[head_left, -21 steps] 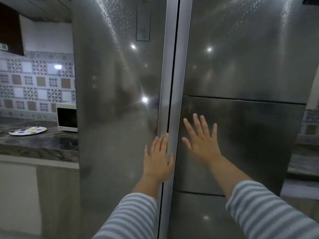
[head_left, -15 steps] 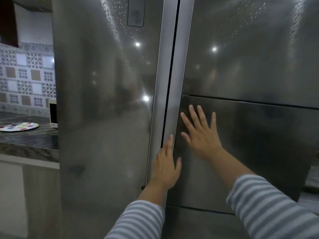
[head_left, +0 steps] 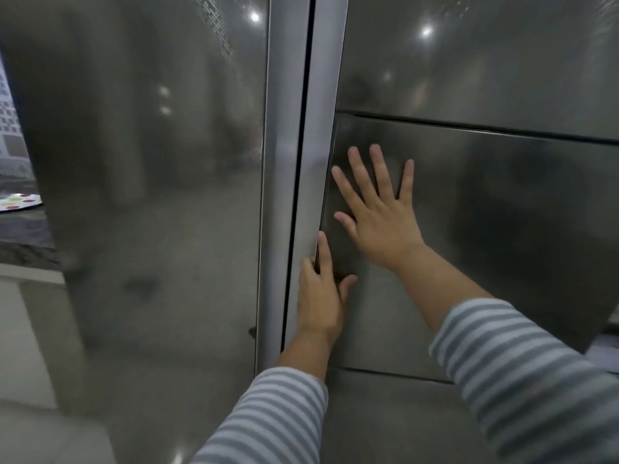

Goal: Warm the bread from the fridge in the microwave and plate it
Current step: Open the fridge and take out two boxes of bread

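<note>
Fridge (head_left: pixel 469 78): big, grey and shiny, fills the view, both doors closed. The bread cannot be seen.
Worktop (head_left: pixel 23 236): dark, far left.
Plate (head_left: pixel 20 201): spotted, on the worktop.
Right hand (head_left: pixel 378 212): flat on the right door, fingers spread.
Left hand (head_left: pixel 320 296): fingers tucked into the right door's left edge; grip cannot be told.

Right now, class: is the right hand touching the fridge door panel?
Touching. The head view shows the right hand spread flat on the fridge door panel, fingers straight, with no gap visible under the palm.
</note>
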Demonstrator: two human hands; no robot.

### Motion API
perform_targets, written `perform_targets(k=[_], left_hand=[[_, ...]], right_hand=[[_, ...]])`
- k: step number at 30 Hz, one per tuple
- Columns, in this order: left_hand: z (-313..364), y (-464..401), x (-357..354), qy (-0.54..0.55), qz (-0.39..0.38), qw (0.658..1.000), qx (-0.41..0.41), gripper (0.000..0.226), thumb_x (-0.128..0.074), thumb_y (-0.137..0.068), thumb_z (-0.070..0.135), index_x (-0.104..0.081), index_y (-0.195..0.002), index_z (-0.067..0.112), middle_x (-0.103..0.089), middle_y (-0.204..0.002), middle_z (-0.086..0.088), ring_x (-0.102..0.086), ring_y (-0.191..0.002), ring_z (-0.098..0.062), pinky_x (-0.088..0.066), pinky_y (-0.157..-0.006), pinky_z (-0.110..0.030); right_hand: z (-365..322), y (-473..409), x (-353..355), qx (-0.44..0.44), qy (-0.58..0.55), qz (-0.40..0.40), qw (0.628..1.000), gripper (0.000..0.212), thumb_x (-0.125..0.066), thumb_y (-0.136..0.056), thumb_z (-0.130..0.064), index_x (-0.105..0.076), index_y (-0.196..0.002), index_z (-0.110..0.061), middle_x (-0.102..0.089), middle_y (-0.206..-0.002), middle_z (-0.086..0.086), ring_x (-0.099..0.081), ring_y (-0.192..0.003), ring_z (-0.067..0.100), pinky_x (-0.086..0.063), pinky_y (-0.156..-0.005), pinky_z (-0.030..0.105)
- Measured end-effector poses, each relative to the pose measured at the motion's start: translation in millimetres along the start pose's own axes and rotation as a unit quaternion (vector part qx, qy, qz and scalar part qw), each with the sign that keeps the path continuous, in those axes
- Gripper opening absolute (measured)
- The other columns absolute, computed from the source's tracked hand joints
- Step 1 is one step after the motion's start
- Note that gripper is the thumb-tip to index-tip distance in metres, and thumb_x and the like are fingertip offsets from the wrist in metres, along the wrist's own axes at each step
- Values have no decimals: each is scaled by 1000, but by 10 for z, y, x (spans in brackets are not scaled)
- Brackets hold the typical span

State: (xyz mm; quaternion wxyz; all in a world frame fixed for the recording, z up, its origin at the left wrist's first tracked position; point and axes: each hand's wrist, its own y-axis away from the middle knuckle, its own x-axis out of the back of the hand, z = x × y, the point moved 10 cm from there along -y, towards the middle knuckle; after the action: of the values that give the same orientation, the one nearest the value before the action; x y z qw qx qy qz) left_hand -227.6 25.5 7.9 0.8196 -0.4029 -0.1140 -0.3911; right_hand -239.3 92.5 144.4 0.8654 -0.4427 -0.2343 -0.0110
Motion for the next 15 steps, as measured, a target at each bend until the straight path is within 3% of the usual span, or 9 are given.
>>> perform_targets(k=[5, 9, 15], left_hand=[[37, -7, 52, -4, -9, 1000, -3, 96, -58, -93, 35, 29, -135, 37, -34, -128, -12, -52, -100, -26, -48, -84, -39], [32, -7, 51, -6, -25, 1000, 8, 99, -58, -93, 34, 34, -130, 44, -33, -130, -12, -51, -103, -27, -49, -87, -44], [91, 115, 123, -29, -26, 999, 16, 97, -55, -94, 36, 35, -130, 42, -36, -129, -11, -51, -103, -26, -48, -85, -41]], right_hand=[[2, 0, -1, -6, 1, -20, 1000, 68, -28, -94, -51, -6, -153, -24, -4, -161, 7, 3, -146, 31, 5, -110, 65], [4, 5, -19, -10, -10, -31, 999, 68, -25, -94, -52, -3, -152, -26, -2, -161, 5, 5, -146, 29, 11, -110, 61], [20, 71, 85, -6, -19, -36, 999, 68, -21, -94, -53, 5, -152, -28, 6, -160, 1, 8, -146, 29, 6, -111, 64]])
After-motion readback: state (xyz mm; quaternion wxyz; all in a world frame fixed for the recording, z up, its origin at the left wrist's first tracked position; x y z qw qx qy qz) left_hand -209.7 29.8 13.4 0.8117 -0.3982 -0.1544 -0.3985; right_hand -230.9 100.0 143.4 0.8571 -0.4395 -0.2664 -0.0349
